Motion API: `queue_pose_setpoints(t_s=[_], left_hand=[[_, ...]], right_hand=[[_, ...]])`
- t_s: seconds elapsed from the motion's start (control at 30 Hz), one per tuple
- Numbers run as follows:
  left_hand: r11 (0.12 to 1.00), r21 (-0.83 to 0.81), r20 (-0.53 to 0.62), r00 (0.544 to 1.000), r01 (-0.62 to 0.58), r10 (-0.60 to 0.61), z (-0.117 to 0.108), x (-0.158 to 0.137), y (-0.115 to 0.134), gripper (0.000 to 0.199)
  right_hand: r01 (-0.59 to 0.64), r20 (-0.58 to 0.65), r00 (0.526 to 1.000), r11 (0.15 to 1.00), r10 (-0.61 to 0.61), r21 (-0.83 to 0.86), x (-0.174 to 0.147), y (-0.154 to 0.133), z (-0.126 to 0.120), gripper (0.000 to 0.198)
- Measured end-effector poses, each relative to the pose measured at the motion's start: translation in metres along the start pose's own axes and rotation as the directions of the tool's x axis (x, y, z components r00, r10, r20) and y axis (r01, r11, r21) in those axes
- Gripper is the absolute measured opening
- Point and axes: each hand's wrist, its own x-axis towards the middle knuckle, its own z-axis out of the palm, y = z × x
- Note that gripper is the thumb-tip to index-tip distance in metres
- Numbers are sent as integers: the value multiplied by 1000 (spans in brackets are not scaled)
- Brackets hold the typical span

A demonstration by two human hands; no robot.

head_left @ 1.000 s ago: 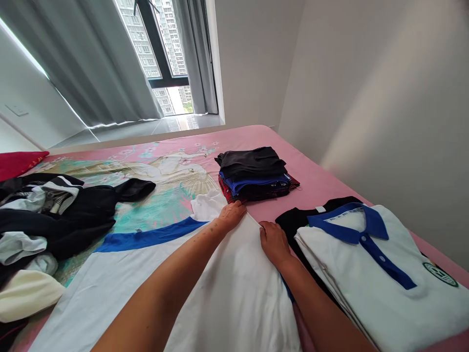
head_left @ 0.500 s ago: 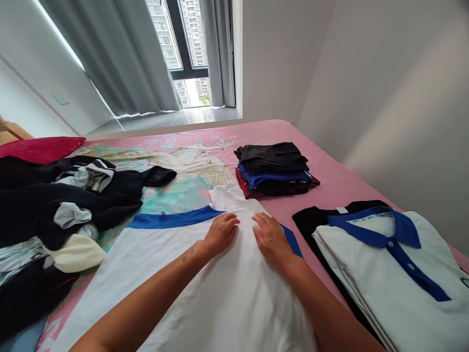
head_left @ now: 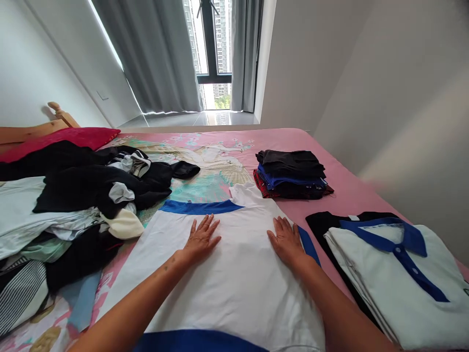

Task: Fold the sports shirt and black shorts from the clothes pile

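A white shirt with blue bands (head_left: pixel 234 274) lies spread out on the bed in front of me. My left hand (head_left: pixel 202 238) rests flat on its upper left part, fingers spread. On the upper right part lies my right hand (head_left: pixel 286 240), palm down and fingers stretched out, close to the blue strip at the shirt's right edge. Neither hand holds anything. Right of the shirt, a folded white polo shirt with a blue collar (head_left: pixel 399 283) lies on top of a black garment (head_left: pixel 322 226).
A stack of folded dark, blue and red clothes (head_left: pixel 293 166) sits beyond the shirt. Loose black and light clothes (head_left: pixel 88 186) are heaped on the left, by a red pillow (head_left: pixel 91 137). The pink bed sheet (head_left: pixel 340 190) reaches toward the right wall.
My hands have moved apart, the left one sliding leftward over the shirt with its fingers spreading. The view has turned left, showing more of the clothes heap and the shirt's blue lower band.
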Motion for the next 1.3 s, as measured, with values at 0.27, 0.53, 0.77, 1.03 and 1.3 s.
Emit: queue_pose_setpoints(t_s=[0.27,0.53,0.77,1.03,1.3], left_hand=[[1000,-27,-10,1000,-15,15,-8,-91,21,60],[936,-261,-25,971,-234,236,-9,-170,125,46],[877,-428,32,966,-218,256,3,-204,192,44],[991,-133,-100,995,-2,-11,-11,-176,146,45],[916,56,9,917,398,-399,5,-205,52,54]], right_hand=[[109,-74,991,994,-107,18,-96,-34,-7,55],[-205,-248,897,839,367,503,-189,32,-30,42],[-418,42,892,783,451,461,-202,35,-43,45],[-464,90,885,854,456,235,-156,35,-56,54],[-478,66,877,845,477,239,-165,50,-52,36]])
